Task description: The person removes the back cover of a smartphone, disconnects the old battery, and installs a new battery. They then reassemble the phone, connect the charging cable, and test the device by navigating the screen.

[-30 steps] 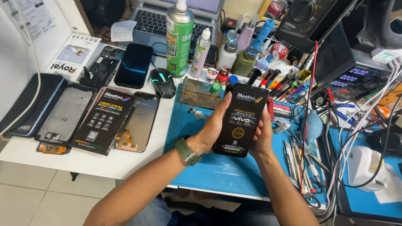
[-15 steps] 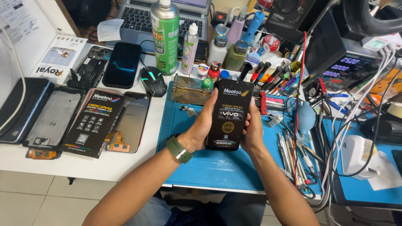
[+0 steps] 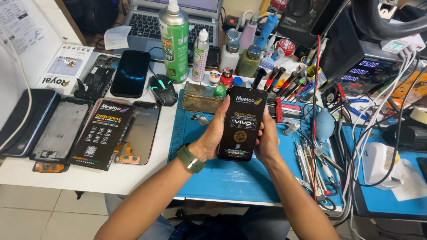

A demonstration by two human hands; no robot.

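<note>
A black phone screen panel [image 3: 241, 123] is held upright above a blue work mat [image 3: 231, 178]. It is gripped along its edges by the left hand [image 3: 212, 135] and right hand [image 3: 267, 140].

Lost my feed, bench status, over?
Left hand and right hand both grip black phone screen, upright above blue mat. Nothing blocking.

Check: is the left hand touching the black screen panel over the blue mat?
Touching. Head view: left hand wraps the black screen panel's left edge.
</note>
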